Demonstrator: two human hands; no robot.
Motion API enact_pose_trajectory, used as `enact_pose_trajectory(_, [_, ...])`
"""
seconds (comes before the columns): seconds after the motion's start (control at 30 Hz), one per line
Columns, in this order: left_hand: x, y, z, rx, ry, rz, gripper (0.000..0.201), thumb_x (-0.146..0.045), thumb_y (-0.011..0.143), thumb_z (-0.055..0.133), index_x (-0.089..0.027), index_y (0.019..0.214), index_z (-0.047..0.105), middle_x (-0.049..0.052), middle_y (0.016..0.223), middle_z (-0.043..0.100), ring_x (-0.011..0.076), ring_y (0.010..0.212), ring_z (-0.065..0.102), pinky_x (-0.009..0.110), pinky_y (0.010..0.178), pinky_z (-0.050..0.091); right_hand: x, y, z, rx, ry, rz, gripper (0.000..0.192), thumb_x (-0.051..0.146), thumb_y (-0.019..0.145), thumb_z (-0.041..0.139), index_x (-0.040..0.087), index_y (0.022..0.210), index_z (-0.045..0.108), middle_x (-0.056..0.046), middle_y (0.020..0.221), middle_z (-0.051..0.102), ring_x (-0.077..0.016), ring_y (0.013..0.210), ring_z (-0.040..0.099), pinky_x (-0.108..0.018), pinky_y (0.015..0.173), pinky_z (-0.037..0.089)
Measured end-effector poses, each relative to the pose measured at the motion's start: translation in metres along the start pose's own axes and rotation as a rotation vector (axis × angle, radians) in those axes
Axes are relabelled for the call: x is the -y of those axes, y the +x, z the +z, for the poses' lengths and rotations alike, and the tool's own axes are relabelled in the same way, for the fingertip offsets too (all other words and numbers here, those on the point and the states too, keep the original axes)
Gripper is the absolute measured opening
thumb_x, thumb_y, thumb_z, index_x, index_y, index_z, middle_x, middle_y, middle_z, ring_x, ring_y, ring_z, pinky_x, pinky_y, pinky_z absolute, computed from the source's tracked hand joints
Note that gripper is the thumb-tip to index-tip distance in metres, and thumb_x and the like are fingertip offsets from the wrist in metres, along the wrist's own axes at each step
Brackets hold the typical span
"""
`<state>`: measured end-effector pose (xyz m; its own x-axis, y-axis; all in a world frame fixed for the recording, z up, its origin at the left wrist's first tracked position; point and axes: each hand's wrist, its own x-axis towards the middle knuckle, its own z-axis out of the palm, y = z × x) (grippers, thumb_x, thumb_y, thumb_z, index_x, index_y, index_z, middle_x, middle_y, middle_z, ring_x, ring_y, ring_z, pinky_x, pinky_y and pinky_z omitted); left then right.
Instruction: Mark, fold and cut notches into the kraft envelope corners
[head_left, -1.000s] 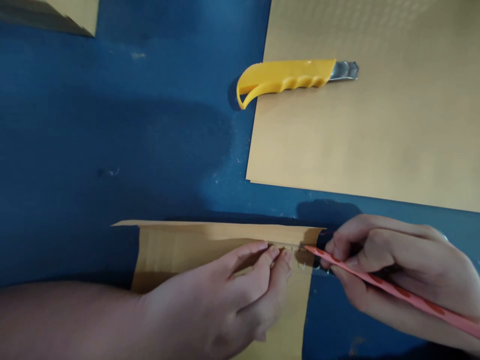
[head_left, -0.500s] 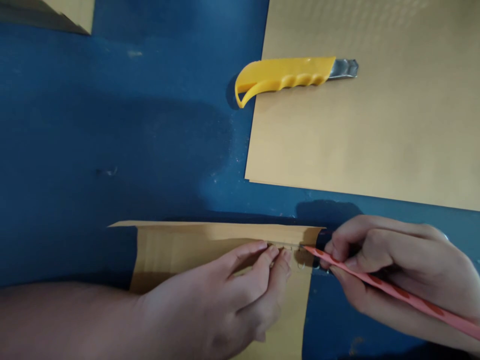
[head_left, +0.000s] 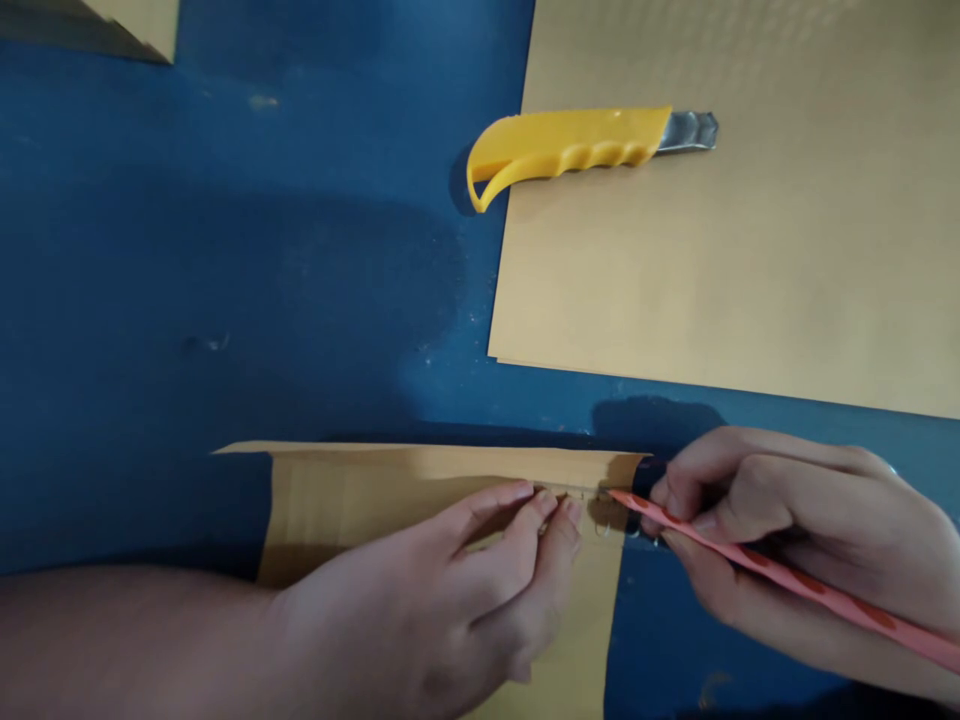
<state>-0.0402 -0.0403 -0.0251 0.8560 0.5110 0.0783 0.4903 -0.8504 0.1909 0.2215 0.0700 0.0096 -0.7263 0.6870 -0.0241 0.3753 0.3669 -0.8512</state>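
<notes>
A tan paper piece (head_left: 330, 500) with a folded strip along its far edge lies in front of me. On it my left hand (head_left: 480, 590) presses its bunched fingertips just below the fold, holding down what looks like a clear ruler (head_left: 604, 515), mostly hidden by the fingers and shadow. My right hand (head_left: 795, 550) grips a pink pencil (head_left: 757, 565) with red spots. The pencil's point touches or nearly touches the paper near its right edge, just right of my left fingertips.
A yellow utility knife (head_left: 570, 145) rests partly on a stack of large tan sheets (head_left: 720, 280) at the upper right, its handle end over the blue table (head_left: 337, 280). Another tan paper item (head_left: 157, 30) is at the top left corner.
The pencil's rear end has risen very slightly in view, while its point stays near the same spot. Both hands are almost still, and the view has shifted a little.
</notes>
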Motion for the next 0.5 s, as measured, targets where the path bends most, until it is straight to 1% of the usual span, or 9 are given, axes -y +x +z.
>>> enact_pose_trajectory(0.1, [-0.0008,-0.0012,0.0004,0.007,0.003,0.009,0.061,-0.046,0.104,0.064,-0.009,0.152,0.058,0.015,0.158,0.055,0.0283,0.140,0.050,0.046,0.125,0.041,0.0001,-0.0016,-0.0009,-0.023,-0.007,-0.001,0.024,0.005,0.083,0.070,0.024,0.076,0.057,0.002,0.080,0.073,-0.0079,0.052,0.066,-0.015,0.045,0.051])
enact_pose_trajectory(0.2, [-0.0010,-0.0019,0.0009,0.008,0.011,0.010,0.059,-0.047,0.105,0.062,-0.010,0.151,0.058,0.015,0.158,0.055,0.0286,0.140,0.051,0.047,0.125,0.041,0.0000,-0.0057,-0.0017,-0.040,-0.013,0.030,0.024,0.006,0.082,0.069,0.025,0.076,0.057,0.001,0.080,0.072,-0.0091,0.051,0.066,-0.017,0.044,0.051])
enact_pose_trajectory(0.4, [0.0005,-0.0013,0.0009,-0.003,0.012,0.013,0.053,-0.042,0.111,0.052,-0.008,0.151,0.058,0.016,0.158,0.056,0.0281,0.139,0.053,0.047,0.126,0.040,-0.0017,-0.0090,-0.0030,-0.024,-0.005,0.020,0.022,0.006,0.083,0.069,0.025,0.077,0.059,0.002,0.081,0.072,-0.0084,0.054,0.066,-0.016,0.046,0.052])
enact_pose_trajectory(0.5, [0.0002,-0.0019,0.0016,-0.005,0.004,0.011,0.054,-0.043,0.109,0.057,-0.008,0.150,0.058,0.016,0.158,0.056,0.0290,0.138,0.054,0.048,0.125,0.040,-0.0011,-0.0082,-0.0024,-0.043,-0.003,0.026,0.023,0.004,0.083,0.067,0.024,0.076,0.058,0.001,0.080,0.071,-0.0081,0.053,0.066,-0.016,0.046,0.051])
